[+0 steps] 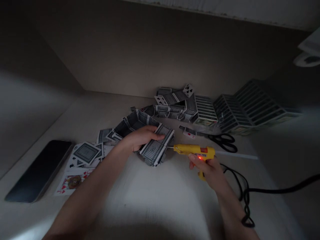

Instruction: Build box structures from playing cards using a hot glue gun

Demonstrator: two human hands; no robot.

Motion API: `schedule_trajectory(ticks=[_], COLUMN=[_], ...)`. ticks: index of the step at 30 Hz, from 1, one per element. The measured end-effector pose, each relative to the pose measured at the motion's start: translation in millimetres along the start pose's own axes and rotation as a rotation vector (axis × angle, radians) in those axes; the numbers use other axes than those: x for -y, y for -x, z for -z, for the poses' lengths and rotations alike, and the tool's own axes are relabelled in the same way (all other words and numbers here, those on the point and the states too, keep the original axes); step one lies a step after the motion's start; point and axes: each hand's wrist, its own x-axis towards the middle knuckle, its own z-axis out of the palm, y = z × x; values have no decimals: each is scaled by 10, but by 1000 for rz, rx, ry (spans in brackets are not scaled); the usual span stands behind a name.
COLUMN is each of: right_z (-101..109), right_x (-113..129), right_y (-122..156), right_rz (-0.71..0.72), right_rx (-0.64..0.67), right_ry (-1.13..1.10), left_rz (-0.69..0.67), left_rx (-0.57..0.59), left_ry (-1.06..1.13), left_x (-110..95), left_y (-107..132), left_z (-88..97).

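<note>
1. Glue gun [187,149] is gripped by the curled right hand [208,167].
2. Card box [155,146], over the table [150,203], is clasped by the half-closed left hand [142,136].
3. Fingertips [160,137] could be burned if the nozzle [170,147] slipped.

Two hands [145,136]; one glue gun [186,149]; one held card structure [155,147]; one phone [39,170]; one pair of scissors [213,137].

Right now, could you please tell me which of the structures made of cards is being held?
The foremost card structure: the left hand grips it, and the yellow glue gun points at it. Neither hand touches the other structures behind.
</note>
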Motion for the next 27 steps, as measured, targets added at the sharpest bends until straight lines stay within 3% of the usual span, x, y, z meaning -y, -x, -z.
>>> schedule_trajectory(ticks=[27], right_z=[-10], right_x=[-10], right_y=[29], right_rz=[-82], right_rx=[63], right_ry=[-45], left_rz=[21], left_rx=[-32], left_ry=[26], left_x=[-8], left_y=[-17], left_z=[8])
